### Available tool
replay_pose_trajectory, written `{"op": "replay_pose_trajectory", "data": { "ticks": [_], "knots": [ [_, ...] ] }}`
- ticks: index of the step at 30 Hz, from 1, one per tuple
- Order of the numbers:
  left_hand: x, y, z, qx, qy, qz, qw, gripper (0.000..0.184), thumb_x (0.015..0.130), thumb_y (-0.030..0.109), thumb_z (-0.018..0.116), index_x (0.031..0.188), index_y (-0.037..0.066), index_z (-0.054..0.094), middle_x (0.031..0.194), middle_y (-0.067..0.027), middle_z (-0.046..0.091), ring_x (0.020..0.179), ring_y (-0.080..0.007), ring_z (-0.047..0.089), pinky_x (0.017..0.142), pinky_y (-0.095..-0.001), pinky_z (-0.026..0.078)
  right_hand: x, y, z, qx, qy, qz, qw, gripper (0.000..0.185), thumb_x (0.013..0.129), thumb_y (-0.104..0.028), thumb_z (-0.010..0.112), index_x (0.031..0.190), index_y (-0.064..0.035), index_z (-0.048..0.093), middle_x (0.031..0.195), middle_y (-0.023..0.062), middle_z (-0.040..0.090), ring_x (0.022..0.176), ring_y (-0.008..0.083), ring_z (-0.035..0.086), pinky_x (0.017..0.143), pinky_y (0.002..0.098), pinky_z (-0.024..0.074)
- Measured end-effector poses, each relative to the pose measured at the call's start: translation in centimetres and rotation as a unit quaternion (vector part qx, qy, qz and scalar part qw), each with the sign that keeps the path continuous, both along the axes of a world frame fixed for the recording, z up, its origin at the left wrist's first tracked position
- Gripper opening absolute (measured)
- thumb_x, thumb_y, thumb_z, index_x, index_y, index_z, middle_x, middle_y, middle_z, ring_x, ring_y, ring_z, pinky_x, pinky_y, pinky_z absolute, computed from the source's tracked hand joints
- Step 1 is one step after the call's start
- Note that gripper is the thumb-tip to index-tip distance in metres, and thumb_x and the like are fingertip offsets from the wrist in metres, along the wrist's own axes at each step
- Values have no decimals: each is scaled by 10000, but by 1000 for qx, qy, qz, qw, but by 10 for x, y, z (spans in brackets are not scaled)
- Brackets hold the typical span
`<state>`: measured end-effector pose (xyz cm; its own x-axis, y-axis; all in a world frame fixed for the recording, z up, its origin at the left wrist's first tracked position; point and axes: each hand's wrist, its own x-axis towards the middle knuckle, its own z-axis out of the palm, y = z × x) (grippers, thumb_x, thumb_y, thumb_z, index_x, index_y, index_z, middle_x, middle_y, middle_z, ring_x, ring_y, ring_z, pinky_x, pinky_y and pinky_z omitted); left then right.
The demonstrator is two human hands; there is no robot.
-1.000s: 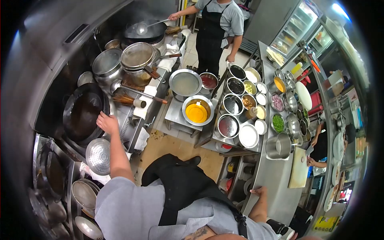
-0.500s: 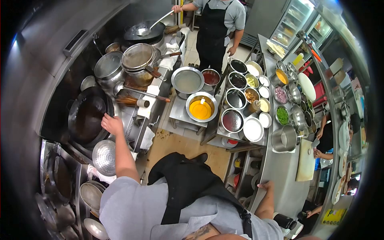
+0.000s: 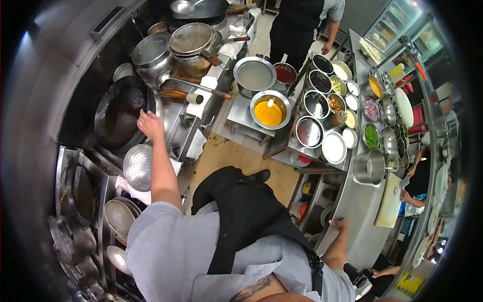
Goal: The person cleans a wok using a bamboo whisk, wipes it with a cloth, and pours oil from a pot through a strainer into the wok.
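My left hand (image 3: pixel 151 125) is at the right rim of a dark wok (image 3: pixel 119 111) holding dark liquid. Its fingers are bent close together, and what they grip cannot be made out. A perforated metal skimmer (image 3: pixel 138 167) lies beside my left forearm. On the right, my right hand (image 3: pixel 340 224) is closed over the near edge of the steel counter (image 3: pixel 347 246). A bamboo brush (image 3: pixel 176 94) and a long-handled ladle (image 3: pixel 206 88) lie to the right of the wok.
Lidded pots (image 3: pixel 151 49) stand behind the wok. A low stand holds a bowl of yellow liquid (image 3: pixel 268 112); sauce containers (image 3: pixel 309 132) are beyond it. A person in a black apron (image 3: pixel 296 27) stands at the back. Another person's hands are near a cutting board (image 3: pixel 389 201).
The view has shifted, so the scene sits higher and further right. The other person's ladle-holding hand has left the frame. My left hand stays by the wok, my right at the counter edge.
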<state>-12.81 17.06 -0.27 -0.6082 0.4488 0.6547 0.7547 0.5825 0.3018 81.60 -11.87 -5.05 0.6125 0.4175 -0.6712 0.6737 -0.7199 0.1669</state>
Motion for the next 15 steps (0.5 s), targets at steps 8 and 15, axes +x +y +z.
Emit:
{"op": "replay_pose_trajectory", "data": {
  "ticks": [8,15],
  "knots": [
    [1,-2,2,5,11,-17,1000,385,993,246,495,1228,-41,597,1179,-234,649,1132,-390,576,1057,-481,391,4,-1,-10,-2,-24,3,1000,1163,477,-629,935,1341,56,567,1398,237,563,1334,320,529,1108,435,442],
    [6,-4,6,-56,6,13,998,400,983,291,536,1257,9,611,1186,-190,668,1072,-360,616,962,-467,446,32,-24,-52,94,-35,6,995,1194,400,-624,954,1327,32,585,1421,242,537,1348,336,508,1105,431,448]
  ]
}}
